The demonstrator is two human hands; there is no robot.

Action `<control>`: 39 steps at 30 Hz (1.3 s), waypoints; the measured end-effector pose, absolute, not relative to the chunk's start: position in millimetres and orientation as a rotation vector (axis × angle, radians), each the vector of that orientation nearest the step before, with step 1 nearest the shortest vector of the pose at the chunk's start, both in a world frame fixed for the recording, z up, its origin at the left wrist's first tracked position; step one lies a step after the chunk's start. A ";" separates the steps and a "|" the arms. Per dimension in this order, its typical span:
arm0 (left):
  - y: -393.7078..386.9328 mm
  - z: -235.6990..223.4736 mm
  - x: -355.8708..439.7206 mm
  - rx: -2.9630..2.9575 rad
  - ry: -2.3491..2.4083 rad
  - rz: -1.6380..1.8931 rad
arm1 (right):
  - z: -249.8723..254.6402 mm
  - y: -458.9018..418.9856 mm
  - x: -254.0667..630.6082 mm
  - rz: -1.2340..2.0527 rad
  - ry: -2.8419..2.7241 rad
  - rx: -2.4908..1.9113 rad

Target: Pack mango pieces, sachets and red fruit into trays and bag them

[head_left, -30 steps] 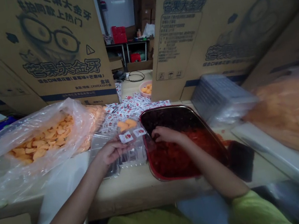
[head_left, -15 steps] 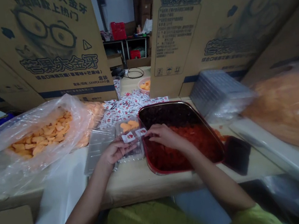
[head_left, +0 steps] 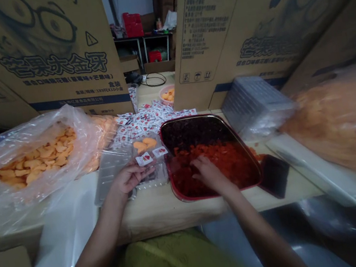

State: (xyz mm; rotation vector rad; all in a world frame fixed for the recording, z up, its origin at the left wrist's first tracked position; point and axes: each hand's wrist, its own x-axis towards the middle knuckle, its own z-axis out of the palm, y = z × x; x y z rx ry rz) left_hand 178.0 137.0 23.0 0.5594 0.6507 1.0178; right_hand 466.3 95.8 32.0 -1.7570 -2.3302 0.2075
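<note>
A clear plastic compartment box (head_left: pixel 150 163) lies on the table with orange pieces (head_left: pixel 144 144) and two small red-and-white sachets (head_left: pixel 144 159) in it. My left hand (head_left: pixel 127 179) rests against the box's near left edge, fingers curled on it. To its right stands a dark metal tray (head_left: pixel 203 122) holding red pieces (head_left: pixel 226 157). My right hand (head_left: pixel 208 172) is down in the red pieces near the tray's front, fingers bent and partly blurred; what it holds is hidden.
A large plastic bag of orange pieces (head_left: pixel 32 160) lies at the left. A pile of sachets (head_left: pixel 148 120) sits behind the box. Tall cardboard cartons (head_left: pixel 49 59) stand behind. A stack of clear boxes (head_left: pixel 255 104) and another bag of orange pieces (head_left: pixel 343 124) are at the right.
My right hand has left the box's sachet corner and dropped into the red pieces at the tray's front. My left hand stays at the box. The camera has tilted down a little.
</note>
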 end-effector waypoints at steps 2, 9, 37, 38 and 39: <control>136.8 21.0 179.4 0.567 0.643 1.010 | 25.3 98.5 465.5 0.253 -2.335 -1.685; 135.3 18.5 184.9 0.573 0.611 1.006 | 15.4 104.1 457.2 0.311 -2.280 -1.661; 131.5 10.2 181.9 0.627 0.534 0.959 | 61.1 86.2 433.6 0.388 -2.005 -1.344; 132.6 9.9 180.7 0.620 0.532 0.959 | 62.3 84.4 443.5 0.323 -2.037 -1.468; 133.7 9.7 179.7 0.616 0.529 0.959 | 62.9 82.2 452.7 0.295 -2.092 -1.585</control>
